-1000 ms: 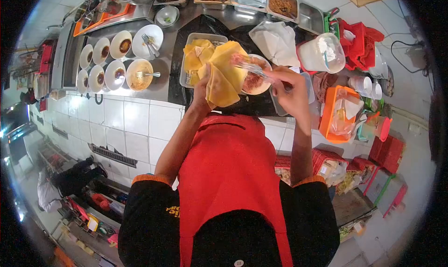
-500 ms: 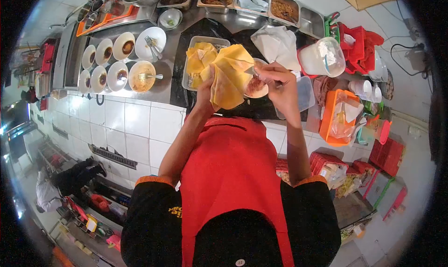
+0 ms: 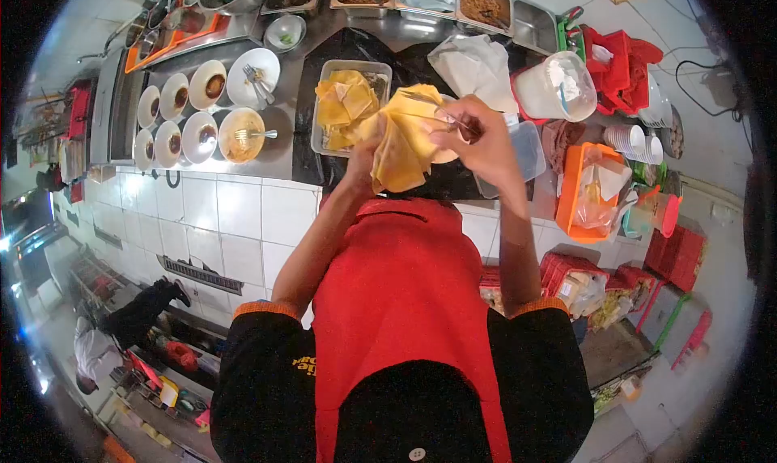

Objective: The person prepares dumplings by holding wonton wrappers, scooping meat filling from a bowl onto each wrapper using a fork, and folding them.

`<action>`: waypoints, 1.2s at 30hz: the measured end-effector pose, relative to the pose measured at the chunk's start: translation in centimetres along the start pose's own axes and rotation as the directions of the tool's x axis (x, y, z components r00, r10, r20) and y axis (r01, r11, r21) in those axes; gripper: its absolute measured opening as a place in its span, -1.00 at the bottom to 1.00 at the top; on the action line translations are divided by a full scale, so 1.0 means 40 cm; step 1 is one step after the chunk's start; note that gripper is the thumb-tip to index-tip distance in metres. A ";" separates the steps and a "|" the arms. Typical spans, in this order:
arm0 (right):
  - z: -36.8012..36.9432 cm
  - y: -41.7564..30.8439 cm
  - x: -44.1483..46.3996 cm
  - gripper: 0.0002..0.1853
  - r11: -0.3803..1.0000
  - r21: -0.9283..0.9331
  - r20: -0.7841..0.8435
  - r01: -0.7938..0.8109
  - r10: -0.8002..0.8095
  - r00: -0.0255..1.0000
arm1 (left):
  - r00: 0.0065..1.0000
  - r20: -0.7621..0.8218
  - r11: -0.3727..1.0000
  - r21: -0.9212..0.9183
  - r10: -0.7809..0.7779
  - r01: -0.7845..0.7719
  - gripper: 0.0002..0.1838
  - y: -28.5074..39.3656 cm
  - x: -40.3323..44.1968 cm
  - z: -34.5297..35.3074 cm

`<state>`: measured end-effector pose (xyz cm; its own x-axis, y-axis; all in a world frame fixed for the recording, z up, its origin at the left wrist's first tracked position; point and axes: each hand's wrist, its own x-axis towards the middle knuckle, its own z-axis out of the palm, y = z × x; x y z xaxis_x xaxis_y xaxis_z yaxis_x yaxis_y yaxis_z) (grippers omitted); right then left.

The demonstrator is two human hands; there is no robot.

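My left hand (image 3: 362, 165) is closed around the lower left of a fanned stack of yellow wonton wrappers (image 3: 398, 154). In my right hand (image 3: 479, 143) a thin metal utensil (image 3: 421, 99) is pinched, its far end lying over the top wrapper; whether it is a spoon or a knife I cannot tell. Just left of the stack, folded yellow dumplings (image 3: 344, 97) lie in a clear rectangular container (image 3: 327, 147). A bowl (image 3: 447, 174) sits behind my right hand, mostly hidden by the hand and the wrappers.
White bowls with dark sauce (image 3: 199, 138) and one with a fork (image 3: 241, 134) stand to the left. Metal food trays (image 3: 484, 10) line the back. A tub of white powder (image 3: 550, 99), a clear lid (image 3: 526, 151) and an orange basket (image 3: 570, 196) are at right.
My right hand has moved from above the meat bowl leftward, carrying the utensil over the wrappers. The wrappers have shifted slightly right, showing more of the container.
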<state>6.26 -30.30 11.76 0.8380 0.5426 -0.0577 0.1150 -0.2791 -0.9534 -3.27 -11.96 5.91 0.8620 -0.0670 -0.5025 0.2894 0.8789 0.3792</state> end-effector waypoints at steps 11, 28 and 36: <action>0.078 0.047 -0.051 -0.68 0.994 0.100 0.218 0.043 -0.064 0.974 | 0.972 0.039 0.963 -0.149 0.232 -0.224 -0.29 -0.024 0.110 -0.173; 0.004 0.322 -0.026 -0.88 0.529 -0.847 0.079 -0.042 0.203 0.976 | 0.954 0.065 0.944 -0.177 0.294 -0.279 -0.40 0.056 0.043 -0.215; -0.015 0.346 -0.007 -0.89 0.395 -0.917 0.168 0.059 0.248 0.954 | 0.956 0.022 0.951 -0.114 0.292 -0.287 -0.42 0.052 0.032 -0.203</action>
<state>7.92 -34.78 -1.24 0.7385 0.5816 -0.3410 0.5836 -0.8047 -0.1086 -4.95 -6.36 -0.24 0.9180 0.1818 -0.3525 -0.0202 0.9091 0.4161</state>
